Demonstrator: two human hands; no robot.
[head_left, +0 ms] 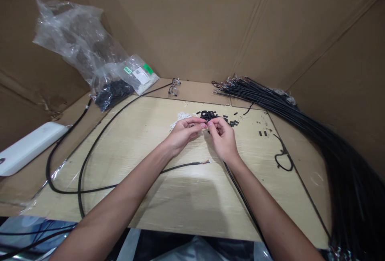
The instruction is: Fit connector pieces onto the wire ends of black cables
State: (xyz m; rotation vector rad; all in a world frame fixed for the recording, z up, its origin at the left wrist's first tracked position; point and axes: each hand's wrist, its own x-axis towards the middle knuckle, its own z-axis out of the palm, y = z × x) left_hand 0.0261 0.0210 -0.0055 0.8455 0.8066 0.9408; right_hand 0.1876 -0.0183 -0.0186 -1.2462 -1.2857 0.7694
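My left hand (pixel 185 133) and my right hand (pixel 224 136) meet fingertip to fingertip above the middle of the work board. A black cable (pixel 237 187) runs up from the front edge beneath my right wrist to the right hand, which pinches its end. The fingers of my left hand are also pinched together; what lies between them is too small to make out. Just behind the fingers is a pile of short black sleeves (pixel 207 114), and beside it a heap of small white pieces (pixel 183 115). A second black cable (pixel 180 166), with bare coloured wires at its tip, lies nearer.
A thick bundle of black cables (pixel 303 120) fills the right side. Clear plastic bags (pixel 114 88) with black pieces lean at the back left, near eyeglasses (pixel 173 88). A white oblong device (pixel 33 146) lies at left. Cardboard walls (pixel 192 24) enclose the board (pixel 180 201).
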